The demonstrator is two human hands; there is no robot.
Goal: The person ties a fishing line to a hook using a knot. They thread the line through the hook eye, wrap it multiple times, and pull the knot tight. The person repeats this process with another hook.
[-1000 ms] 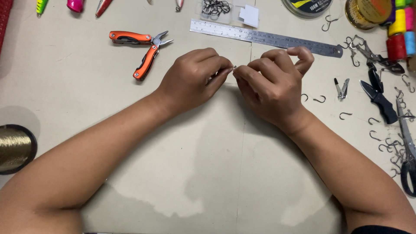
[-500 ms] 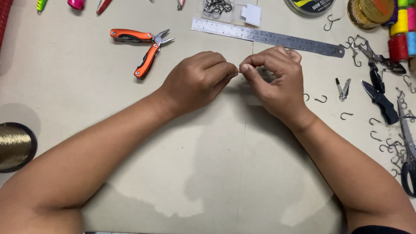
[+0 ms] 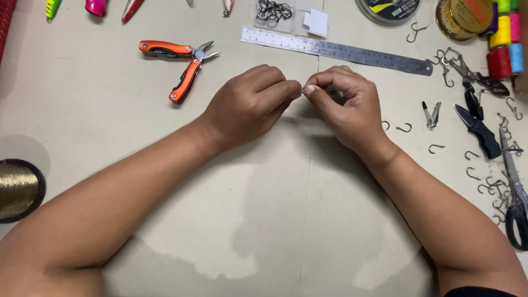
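My left hand (image 3: 250, 104) and my right hand (image 3: 349, 107) meet fingertip to fingertip above the beige table (image 3: 264, 209). Between the pinched thumbs and forefingers shows a tiny metal piece, seemingly a small fish hook (image 3: 303, 91); most of it is hidden by the fingers. Both hands are closed in a pinch on it. Any line attached to it is too fine to make out. Both forearms rest on the table, coming in from the lower corners.
Orange-handled pliers (image 3: 184, 69) lie open at the upper left, and a steel ruler (image 3: 335, 50) lies just beyond the hands. Loose hooks (image 3: 406, 127), a nail clipper (image 3: 432, 114), a black knife (image 3: 477, 125) and scissors (image 3: 514, 190) lie at the right. A gold line spool (image 3: 16, 190) sits at the left edge.
My right hand's fingers have curled from a looser spread into a tight pinch against the left fingertips. Both hands stayed in about the same place.
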